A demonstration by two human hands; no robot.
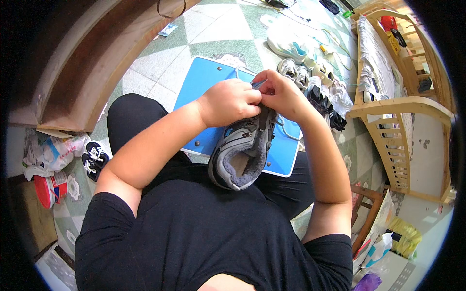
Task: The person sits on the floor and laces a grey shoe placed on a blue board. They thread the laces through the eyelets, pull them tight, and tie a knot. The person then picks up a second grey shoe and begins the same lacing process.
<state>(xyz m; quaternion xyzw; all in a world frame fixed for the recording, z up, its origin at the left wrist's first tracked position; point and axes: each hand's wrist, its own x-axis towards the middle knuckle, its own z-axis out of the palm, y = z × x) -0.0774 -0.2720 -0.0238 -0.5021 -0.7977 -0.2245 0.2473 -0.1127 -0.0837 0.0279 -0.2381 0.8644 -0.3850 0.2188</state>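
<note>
A grey sneaker (238, 145) with a fleecy grey lining rests on a blue board (198, 94) across my lap, its heel towards my body. My left hand (232, 101) has its fingers curled over the front of the shoe. My right hand (282, 95) pinches at the same part from the other side, thumb and fingertips bent inwards. Both hands meet there and cover most of the eyelets and the toe. A pale shoelace (287, 131) loops out on the right over the board. Whether the fingertips also pinch the lace is hidden.
Several pairs of shoes (302, 76) stand on the tiled floor (160, 65) ahead to the right, near cables. A wooden bed frame (400, 105) is at the right. Black sneakers (95, 160), plastic bags (60, 152) and a red bucket (43, 192) lie left.
</note>
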